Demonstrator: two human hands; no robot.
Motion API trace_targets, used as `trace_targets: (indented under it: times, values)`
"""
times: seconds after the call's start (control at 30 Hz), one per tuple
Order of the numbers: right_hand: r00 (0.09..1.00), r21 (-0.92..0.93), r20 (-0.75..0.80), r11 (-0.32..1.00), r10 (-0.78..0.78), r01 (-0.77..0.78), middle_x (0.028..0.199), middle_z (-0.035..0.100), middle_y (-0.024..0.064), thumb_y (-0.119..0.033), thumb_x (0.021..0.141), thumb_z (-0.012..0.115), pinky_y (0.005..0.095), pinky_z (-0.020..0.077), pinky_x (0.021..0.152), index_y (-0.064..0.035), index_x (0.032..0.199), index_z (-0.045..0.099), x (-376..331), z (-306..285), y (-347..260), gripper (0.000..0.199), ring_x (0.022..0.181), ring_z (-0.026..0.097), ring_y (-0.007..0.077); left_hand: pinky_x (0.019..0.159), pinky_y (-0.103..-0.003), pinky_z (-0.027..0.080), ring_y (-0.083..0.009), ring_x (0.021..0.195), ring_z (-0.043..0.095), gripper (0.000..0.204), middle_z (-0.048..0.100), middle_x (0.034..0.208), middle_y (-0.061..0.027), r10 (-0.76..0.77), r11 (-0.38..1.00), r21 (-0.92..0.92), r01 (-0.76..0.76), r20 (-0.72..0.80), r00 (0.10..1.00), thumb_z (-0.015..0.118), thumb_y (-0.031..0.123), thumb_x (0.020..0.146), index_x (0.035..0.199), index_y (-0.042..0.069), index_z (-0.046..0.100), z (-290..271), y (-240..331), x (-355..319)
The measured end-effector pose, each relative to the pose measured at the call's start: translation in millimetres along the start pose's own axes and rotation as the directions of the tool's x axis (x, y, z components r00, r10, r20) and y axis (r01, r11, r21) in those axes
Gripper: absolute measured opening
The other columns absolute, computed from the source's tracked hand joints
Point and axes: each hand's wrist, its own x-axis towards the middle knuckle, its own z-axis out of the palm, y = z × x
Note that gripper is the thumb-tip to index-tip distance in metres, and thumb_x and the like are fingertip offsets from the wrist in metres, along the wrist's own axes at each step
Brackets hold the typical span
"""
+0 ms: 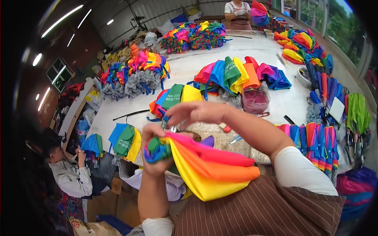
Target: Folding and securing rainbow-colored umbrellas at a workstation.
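Observation:
A rainbow umbrella (214, 173) lies across the front of my apron, its pink, orange and yellow panels hanging loose to the right. My left hand (154, 163) wraps round its gathered end, where green and blue cloth is bunched. Just above that hand, my right hand (199, 112) arches with bent fingers apart and nothing visible in them. Small shiny metal parts show between the two hands. Beyond them on the table lies a folded umbrella (173, 96) with green and yellow panels.
The white table (189, 65) carries several piles of umbrellas (236, 74). A clear plastic tub (256, 98) stands beyond my right forearm. Wrapped umbrellas (315, 145) line the right side. A co-worker (73, 169) sits at left with an umbrella; another person (238, 15) stands at the far end.

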Motion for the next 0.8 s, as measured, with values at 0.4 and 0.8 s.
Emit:
trace_targets:
  times: [0.4,0.8]
  values:
    - [0.769,0.612,-0.637,0.565,-0.064,0.554,0.144,0.032,0.0112,-0.024,0.091,0.054,0.0326,0.0347,0.105,-0.0102,0.144,0.024,28,42,137,0.063,0.13,0.038,0.0189,0.089,-0.03,0.046,-0.0193,0.099,0.059,0.059,0.057,0.11,-0.0117,-0.077,0.996,0.017,0.089,-0.357,0.931,0.063,0.008,0.076,0.13,0.003,0.039,-14,-30,21]
    - [0.956,0.613,0.18,0.734,0.232,-0.293,0.123,0.056,0.0078,-0.034,0.058,0.088,0.0293,0.0447,0.092,-0.0023,0.134,0.04,-43,49,79,0.095,0.109,0.056,0.0174,0.072,-0.026,0.049,-0.0128,0.078,0.058,0.052,0.059,0.098,-0.0115,0.107,0.919,0.389,0.062,-0.396,0.912,0.061,0.0,0.074,0.123,0.003,0.044,0,-30,9]
